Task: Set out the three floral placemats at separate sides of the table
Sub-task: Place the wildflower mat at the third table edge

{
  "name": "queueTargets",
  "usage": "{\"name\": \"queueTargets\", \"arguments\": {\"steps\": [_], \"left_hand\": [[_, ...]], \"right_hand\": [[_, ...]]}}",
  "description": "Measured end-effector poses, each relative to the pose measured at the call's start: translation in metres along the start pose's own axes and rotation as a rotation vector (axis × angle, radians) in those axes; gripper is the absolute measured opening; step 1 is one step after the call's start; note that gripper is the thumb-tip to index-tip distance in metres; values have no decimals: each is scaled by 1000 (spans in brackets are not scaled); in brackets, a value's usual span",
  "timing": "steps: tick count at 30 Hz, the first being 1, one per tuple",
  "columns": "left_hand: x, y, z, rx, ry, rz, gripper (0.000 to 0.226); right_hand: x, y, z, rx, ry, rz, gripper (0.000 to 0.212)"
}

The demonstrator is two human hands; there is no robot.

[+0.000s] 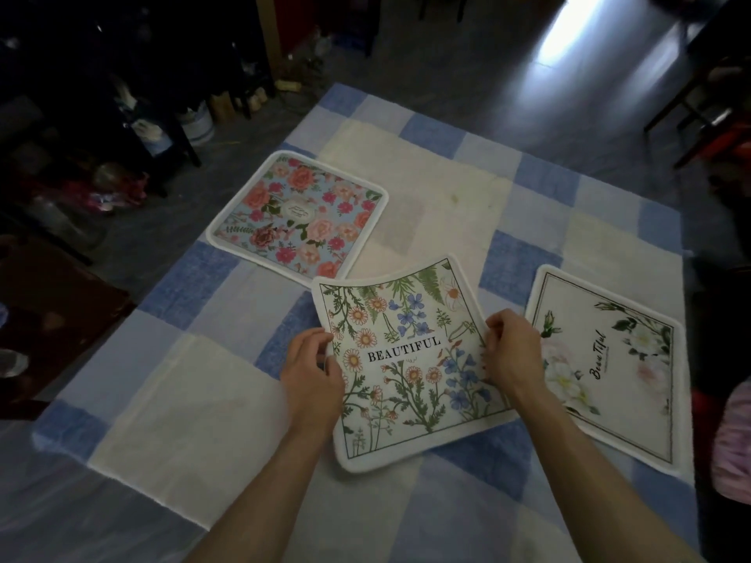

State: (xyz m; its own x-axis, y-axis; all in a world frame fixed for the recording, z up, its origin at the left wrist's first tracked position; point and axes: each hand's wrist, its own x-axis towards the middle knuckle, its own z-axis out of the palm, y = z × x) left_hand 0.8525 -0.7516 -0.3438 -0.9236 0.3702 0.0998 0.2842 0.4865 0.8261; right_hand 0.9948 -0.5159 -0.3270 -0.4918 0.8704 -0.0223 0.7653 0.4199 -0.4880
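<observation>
Three floral placemats lie on a table covered in a blue and white checked cloth point(195, 384): a rose mat point(298, 215) at the left edge, a white-flower mat point(609, 367) at the right, a wildflower mat point(406, 359) nearest the person. Left hand point(313, 371) and right hand point(514, 351) pinch the wildflower mat's side edges, bowing it; released crooked, it could overlap its close neighbours or drag the cloth
</observation>
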Motion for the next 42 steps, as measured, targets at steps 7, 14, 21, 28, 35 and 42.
{"name": "queueTargets", "arguments": {"steps": [7,14,21,28,35,42], "left_hand": [[14,24,-39,0,-46,266,30],[31,47,-69,19,-129,529,28],[39,49,-99,-105,-204,568,26],[32,30,-114,-142,-325,677,27],[11,5,-115,-133,-433,638,24],[4,2,-104,-119,-425,590,22]], "right_hand": [[-51,-10,-27,152,120,29,12],[-103,-24,-46,221,219,103,11],[-168,-52,-53,247,350,198,13],[-233,-68,-38,214,425,337,5],[-275,-61,-25,183,432,391,6],[-267,-40,-19,207,404,405,8]]}}
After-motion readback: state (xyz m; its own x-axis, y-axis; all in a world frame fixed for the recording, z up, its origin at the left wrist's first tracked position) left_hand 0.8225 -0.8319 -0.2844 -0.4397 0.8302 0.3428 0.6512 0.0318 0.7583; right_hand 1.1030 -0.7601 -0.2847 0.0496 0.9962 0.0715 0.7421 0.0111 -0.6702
